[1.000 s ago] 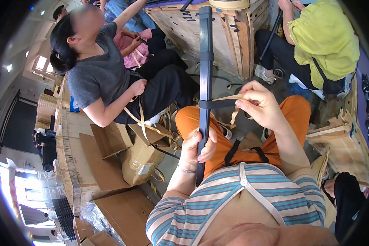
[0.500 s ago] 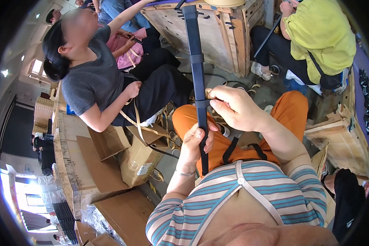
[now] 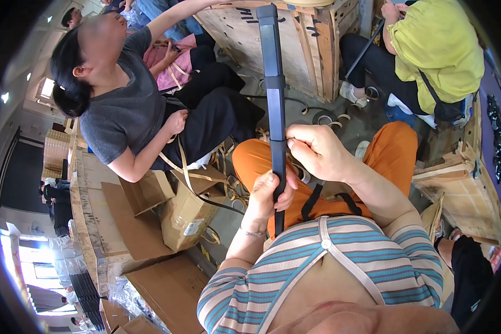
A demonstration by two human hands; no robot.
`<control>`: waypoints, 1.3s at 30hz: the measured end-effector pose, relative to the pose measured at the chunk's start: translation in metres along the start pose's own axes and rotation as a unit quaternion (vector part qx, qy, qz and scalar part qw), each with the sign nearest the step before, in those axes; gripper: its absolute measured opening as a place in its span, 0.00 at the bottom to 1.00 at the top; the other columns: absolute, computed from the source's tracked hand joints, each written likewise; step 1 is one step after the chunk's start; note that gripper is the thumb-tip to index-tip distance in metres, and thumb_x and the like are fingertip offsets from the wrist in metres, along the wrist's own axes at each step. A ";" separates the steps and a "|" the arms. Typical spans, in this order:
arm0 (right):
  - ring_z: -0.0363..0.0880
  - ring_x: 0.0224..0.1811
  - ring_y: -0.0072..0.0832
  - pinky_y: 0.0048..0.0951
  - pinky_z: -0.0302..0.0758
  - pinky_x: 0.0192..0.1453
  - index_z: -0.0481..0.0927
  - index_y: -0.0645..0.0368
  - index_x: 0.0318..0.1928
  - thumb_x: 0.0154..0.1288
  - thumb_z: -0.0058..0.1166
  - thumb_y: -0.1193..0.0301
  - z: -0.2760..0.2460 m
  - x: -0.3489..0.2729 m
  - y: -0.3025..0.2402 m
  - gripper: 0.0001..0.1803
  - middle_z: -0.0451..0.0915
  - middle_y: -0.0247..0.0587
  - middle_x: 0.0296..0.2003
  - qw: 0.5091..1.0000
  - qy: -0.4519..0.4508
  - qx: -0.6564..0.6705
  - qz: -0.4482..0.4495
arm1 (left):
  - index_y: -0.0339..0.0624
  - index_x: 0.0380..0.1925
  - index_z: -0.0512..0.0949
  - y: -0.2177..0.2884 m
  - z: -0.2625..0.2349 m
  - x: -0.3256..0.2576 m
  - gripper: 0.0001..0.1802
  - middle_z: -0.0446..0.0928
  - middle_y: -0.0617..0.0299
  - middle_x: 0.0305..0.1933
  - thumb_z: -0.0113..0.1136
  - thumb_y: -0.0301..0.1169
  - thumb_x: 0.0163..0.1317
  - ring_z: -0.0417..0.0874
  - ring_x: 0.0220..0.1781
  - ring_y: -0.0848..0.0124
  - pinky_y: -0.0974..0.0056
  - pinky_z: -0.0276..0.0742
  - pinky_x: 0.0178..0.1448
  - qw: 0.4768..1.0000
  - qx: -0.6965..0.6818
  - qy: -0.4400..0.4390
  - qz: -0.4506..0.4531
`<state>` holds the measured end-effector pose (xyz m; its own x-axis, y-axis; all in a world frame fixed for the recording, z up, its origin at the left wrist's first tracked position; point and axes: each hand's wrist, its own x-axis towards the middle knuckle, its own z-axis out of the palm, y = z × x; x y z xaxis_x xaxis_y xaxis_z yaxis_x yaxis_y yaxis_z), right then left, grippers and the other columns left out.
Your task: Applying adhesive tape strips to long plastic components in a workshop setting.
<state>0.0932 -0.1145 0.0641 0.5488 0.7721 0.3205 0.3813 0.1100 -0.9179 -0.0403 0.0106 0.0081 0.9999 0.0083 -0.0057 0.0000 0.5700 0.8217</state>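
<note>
A long dark flat bar [image 3: 273,83] stands almost upright in front of me, its lower end over my orange trousers [image 3: 392,150]. My left hand [image 3: 267,195] grips the bar low down. My right hand [image 3: 317,150] is closed against the bar's right side at mid height, pinching something thin and tan that I cannot make out clearly. A dark band wraps the bar higher up.
A person in a grey shirt [image 3: 125,111] sits to my left, handling tan straps [image 3: 181,167]. A person in a yellow top [image 3: 440,50] sits at upper right. Wooden crates [image 3: 312,44] stand ahead and at right [image 3: 467,189]. Cardboard boxes [image 3: 186,214] lie at lower left.
My right hand, which held a tan strap out to the right of the bar, has come in against the bar. The bar has tilted more upright. My left hand keeps its grip.
</note>
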 end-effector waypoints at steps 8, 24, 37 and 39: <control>0.76 0.24 0.39 0.31 0.70 0.30 0.76 0.61 0.32 0.59 0.46 0.73 0.028 0.016 0.040 0.06 0.75 0.49 0.22 1.000 -0.014 0.000 -0.008 | 0.27 0.26 0.71 -0.006 -0.004 0.002 0.29 0.59 0.67 0.11 0.47 0.50 0.62 0.56 0.09 0.80 0.74 0.49 0.11 0.959 -0.207 -0.165 -0.100; 0.57 0.23 0.08 0.11 0.55 0.26 0.73 0.60 0.41 0.66 0.49 0.63 -0.007 0.011 0.007 0.12 0.66 0.24 0.28 0.957 -0.077 0.279 0.009 | 0.33 0.26 0.68 -0.007 0.000 0.023 0.27 0.59 0.67 0.11 0.41 0.50 0.65 0.55 0.08 0.80 0.74 0.50 0.11 0.919 -0.311 -0.208 -0.121; 0.54 0.21 0.05 0.09 0.50 0.21 0.73 0.59 0.43 0.65 0.50 0.65 -0.047 0.000 0.027 0.12 0.69 0.24 0.37 0.921 -0.040 0.386 0.037 | 0.37 0.34 0.69 -0.028 -0.007 0.004 0.24 0.65 0.64 0.14 0.52 0.51 0.60 0.63 0.12 0.80 0.75 0.57 0.15 0.975 -0.034 -0.158 -0.152; 0.54 0.21 0.07 0.10 0.50 0.22 0.73 0.60 0.45 0.65 0.48 0.66 -0.049 0.002 0.030 0.13 0.67 0.24 0.33 0.934 -0.018 0.353 0.048 | 0.39 0.31 0.68 -0.025 -0.009 -0.004 0.20 0.63 0.67 0.13 0.53 0.47 0.61 0.61 0.12 0.80 0.75 0.54 0.15 0.988 -0.013 -0.070 -0.138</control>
<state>0.1418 -0.1406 0.0485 0.5246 0.8192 0.2316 -0.2608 0.4136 -0.8723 -0.0443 0.0033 -0.0178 0.9534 -0.2635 -0.1468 0.2744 0.5555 0.7850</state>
